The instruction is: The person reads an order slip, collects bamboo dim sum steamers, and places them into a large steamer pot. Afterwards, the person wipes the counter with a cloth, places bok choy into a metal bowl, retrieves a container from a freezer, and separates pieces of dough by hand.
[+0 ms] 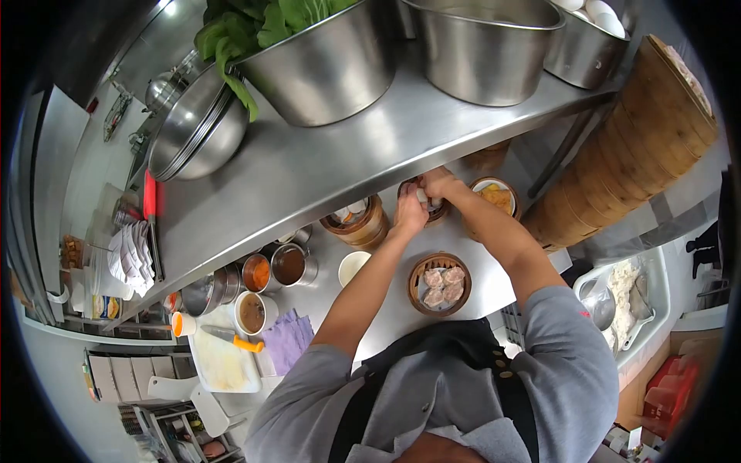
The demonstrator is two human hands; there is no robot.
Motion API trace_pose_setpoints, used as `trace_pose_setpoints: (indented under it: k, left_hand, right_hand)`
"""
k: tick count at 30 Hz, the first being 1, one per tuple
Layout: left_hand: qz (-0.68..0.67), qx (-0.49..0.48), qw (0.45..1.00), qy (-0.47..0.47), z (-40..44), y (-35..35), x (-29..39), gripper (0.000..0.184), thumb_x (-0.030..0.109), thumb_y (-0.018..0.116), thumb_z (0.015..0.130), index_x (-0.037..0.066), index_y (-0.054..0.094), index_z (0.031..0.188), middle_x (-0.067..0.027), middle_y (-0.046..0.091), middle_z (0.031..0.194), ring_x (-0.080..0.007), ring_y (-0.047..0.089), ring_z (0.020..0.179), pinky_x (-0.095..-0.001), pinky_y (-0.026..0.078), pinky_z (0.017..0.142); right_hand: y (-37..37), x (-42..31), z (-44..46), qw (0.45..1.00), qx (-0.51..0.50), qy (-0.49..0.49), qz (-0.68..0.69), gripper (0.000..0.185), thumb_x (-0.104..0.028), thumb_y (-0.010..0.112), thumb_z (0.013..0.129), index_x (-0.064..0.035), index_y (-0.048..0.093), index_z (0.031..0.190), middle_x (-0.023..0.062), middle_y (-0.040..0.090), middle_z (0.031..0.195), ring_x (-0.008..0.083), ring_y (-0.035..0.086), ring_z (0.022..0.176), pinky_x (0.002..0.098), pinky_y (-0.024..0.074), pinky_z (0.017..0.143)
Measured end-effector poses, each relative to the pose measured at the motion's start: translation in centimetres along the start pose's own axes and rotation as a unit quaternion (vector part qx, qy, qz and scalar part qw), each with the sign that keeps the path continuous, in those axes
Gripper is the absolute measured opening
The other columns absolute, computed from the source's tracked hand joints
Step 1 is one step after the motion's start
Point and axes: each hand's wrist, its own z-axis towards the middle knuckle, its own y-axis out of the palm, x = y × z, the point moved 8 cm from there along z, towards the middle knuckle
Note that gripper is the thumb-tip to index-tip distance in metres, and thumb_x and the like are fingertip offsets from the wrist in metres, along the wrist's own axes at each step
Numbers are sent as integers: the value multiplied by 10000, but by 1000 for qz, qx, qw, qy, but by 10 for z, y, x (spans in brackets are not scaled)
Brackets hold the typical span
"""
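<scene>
Both arms reach under the front edge of the steel shelf (pixel 301 202) to a small bamboo steamer (pixel 441 214) holding pale food. My left hand (pixel 410 208) is at its left side with the fingers bent inward. My right hand (pixel 438 184) is at its far rim, fingers also curled. A whitish piece shows between the hands, but its kind is unclear. Nearer my body, a round bamboo steamer (pixel 413 297) holds several pinkish meat dumplings (pixel 444 286). To the left stands a steamer stack (pixel 369 230) with white pieces on top; to the right, a steamer (pixel 515 202) with yellow food.
A tall bamboo steamer stack (pixel 617 154) leans into view at right. Steel containers (pixel 482 58) and leafy greens (pixel 282 23) stand on the shelf. At left are sauce pots (pixel 289 264), a purple cloth (pixel 288 339) and an orange-handled knife (pixel 247 345) on a white board (pixel 224 366).
</scene>
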Motion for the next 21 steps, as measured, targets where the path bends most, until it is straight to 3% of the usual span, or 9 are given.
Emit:
trace_pose_setpoints:
  k: [1,3,5,7,9,12,16,19,21]
  left_hand:
    - [-2,1,1000,5,4,4,2,408,85,624,753,11,491,1132,-206,525,1115,-368,565,972,-435,474,837]
    - [78,-99,987,-98,10,21,-11,453,117,613,750,12,467,1166,-206,522,1134,-378,550,1028,-451,468,860]
    - [78,-120,985,-99,18,28,-19,486,194,635,734,25,481,1163,-208,525,1154,-380,537,1061,-443,465,877]
    - [91,-118,976,-157,20,23,-29,497,281,718,675,36,559,1077,-195,587,1089,-352,561,1031,-410,459,879]
    - [99,-124,978,-137,29,13,-24,577,324,759,617,34,566,1076,-197,611,1068,-340,575,1027,-395,464,877]
    - [42,-236,962,-130,34,9,-4,660,349,785,587,12,538,1098,-200,609,1091,-327,581,1031,-389,469,875]
    - [85,-265,951,-133,24,3,7,650,342,778,604,26,534,1117,-196,609,1083,-328,582,1028,-392,470,878]
    - [138,-188,962,-143,11,14,-18,607,318,758,630,41,537,1123,-197,603,1072,-331,585,1015,-404,473,873]
    - [150,-194,962,-116,8,15,-14,460,294,687,699,49,566,1069,-196,558,1095,-342,590,999,-419,487,855]
  right_hand:
    - [1,4,0,1000,4,3,-2,379,-178,677,710,-57,645,1068,197,605,1101,326,582,1032,370,461,898]
    - [-6,10,-1,994,60,4,89,416,-141,670,684,-75,646,1094,193,615,1103,295,585,1049,345,461,905]
    - [-17,19,-3,991,83,36,104,384,-107,655,674,-80,668,1057,179,620,1102,285,597,1037,329,469,895]
    - [-19,21,-7,997,13,53,58,337,-88,646,668,-69,686,1003,166,641,1055,294,613,999,331,487,866]
    - [-11,29,4,996,50,34,63,318,-94,644,662,-71,694,975,164,651,1020,293,630,955,338,502,829]
    - [3,25,12,997,42,12,70,257,-130,630,701,-98,697,947,144,661,978,293,640,903,363,505,767]
    - [12,11,6,996,-6,-29,80,249,-148,638,717,-97,688,955,142,664,960,300,637,900,368,501,769]
    - [15,12,6,995,12,-11,94,248,-194,659,721,-95,686,946,139,666,947,299,633,910,373,497,775]
    - [17,7,8,998,12,-50,42,276,-215,672,715,-100,675,966,134,662,964,302,621,936,375,490,788]
